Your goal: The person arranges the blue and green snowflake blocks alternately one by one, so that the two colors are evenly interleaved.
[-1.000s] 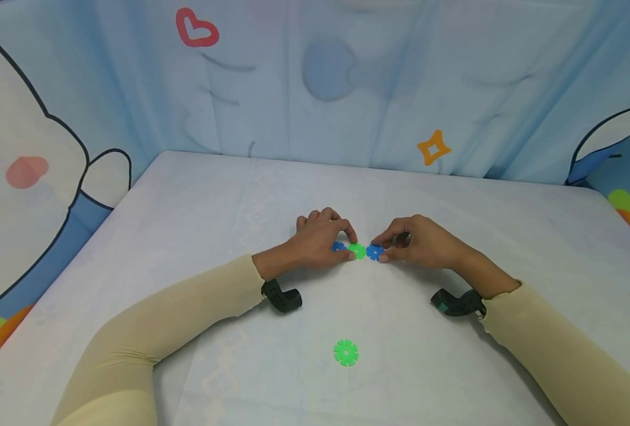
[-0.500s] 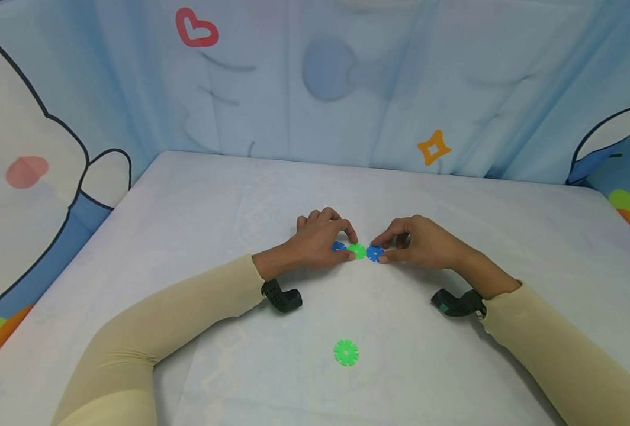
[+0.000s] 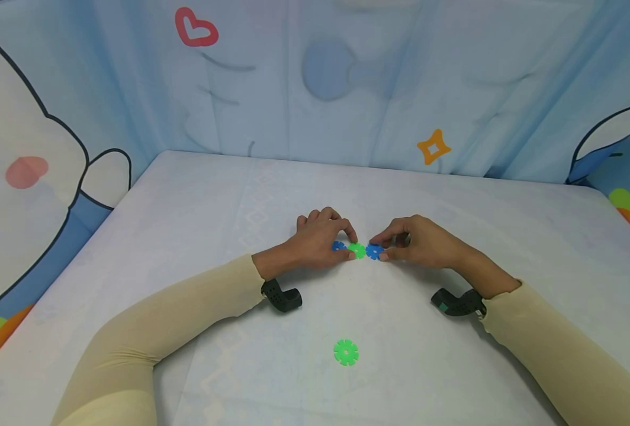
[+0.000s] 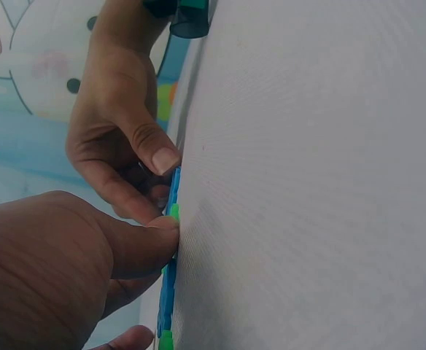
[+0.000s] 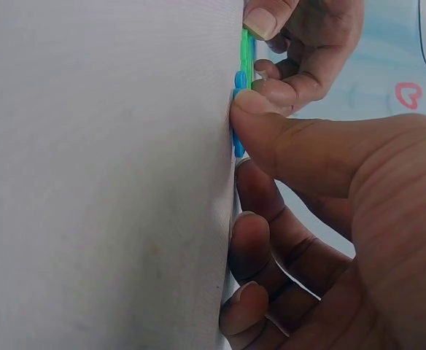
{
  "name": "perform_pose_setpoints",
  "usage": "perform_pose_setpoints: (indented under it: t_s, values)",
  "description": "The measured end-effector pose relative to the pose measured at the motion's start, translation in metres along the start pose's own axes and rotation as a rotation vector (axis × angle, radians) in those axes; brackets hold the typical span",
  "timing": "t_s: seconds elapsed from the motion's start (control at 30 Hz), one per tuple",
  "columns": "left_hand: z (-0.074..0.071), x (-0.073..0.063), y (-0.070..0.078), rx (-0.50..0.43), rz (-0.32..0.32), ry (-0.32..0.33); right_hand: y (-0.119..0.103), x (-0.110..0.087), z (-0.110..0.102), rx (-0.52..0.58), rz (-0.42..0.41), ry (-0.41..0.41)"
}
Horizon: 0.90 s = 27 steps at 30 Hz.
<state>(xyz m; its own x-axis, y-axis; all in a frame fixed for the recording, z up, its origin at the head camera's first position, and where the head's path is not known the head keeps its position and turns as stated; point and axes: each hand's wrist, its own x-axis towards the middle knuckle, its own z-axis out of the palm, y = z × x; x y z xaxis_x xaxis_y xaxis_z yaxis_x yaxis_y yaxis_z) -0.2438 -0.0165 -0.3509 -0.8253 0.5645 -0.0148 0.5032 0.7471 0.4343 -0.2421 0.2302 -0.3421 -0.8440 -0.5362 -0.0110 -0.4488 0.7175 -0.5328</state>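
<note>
A notched green plastic disc (image 3: 356,251) lies on the table between my hands, pinched at its edges by the thumb and index finger of my left hand (image 3: 320,241). My right hand (image 3: 424,244) pinches a similar blue disc (image 3: 375,251), edge to edge with the green one; whether their slots interlock is too small to tell. Left of the green disc, a second blue disc (image 3: 338,245) shows partly under my left hand. Another green edge piece (image 4: 166,340) appears beyond it in the left wrist view. The discs look nearly flat on the cloth.
A loose green disc (image 3: 346,352) lies nearer the front on the white tablecloth (image 3: 240,367). Each wrist carries a black camera mount, one on the left (image 3: 282,297) and one on the right (image 3: 457,302). A blue printed curtain (image 3: 293,106) hangs behind the table.
My right fingertips and the blue disc shift very slightly toward the left and away from me. The left hand keeps its hold, and the loose green disc stays put.
</note>
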Motion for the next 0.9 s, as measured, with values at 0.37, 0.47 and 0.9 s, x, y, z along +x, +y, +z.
perform_pose_setpoints:
  t_s: [0.37,0.47,0.9]
  values:
    - [0.001,0.000,0.000,-0.004,0.001,0.001,0.000,0.000,0.000,0.005,0.012,-0.008]
    - [0.000,0.000,0.000,-0.001,0.004,0.001,-0.003,0.000,-0.001,-0.001,0.020,-0.012]
    - [0.000,0.000,0.000,0.013,0.011,-0.004,-0.049,-0.027,-0.010,-0.022,0.019,0.060]
